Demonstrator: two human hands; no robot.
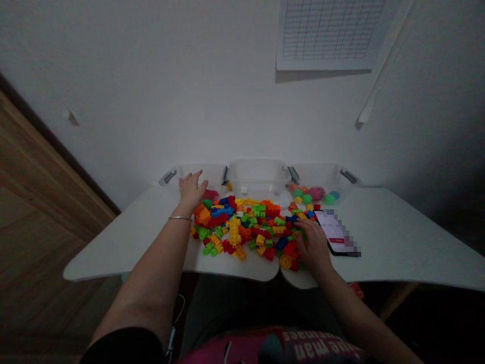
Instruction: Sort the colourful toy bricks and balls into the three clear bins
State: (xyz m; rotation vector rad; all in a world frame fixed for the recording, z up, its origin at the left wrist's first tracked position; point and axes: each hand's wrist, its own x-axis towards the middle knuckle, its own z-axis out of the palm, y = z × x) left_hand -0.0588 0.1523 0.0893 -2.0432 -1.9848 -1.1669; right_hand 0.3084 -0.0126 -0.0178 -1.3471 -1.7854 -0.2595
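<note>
My left hand is held over the left clear bin with its fingers spread and nothing visible in them. A red piece lies just below it, seen at the bin's front. My right hand rests at the right side of a heap of colourful toy building blocks. Its fingers reach over the blocks, with the thumb apart from them, nearest a dark blue block. Yellow, green, red, orange and blue pieces make up the heap between my hands.
A middle clear bin holds a small white piece. Coloured balls lie in the right clear bin. A phone lies right of the heap on the white table. The wall stands behind.
</note>
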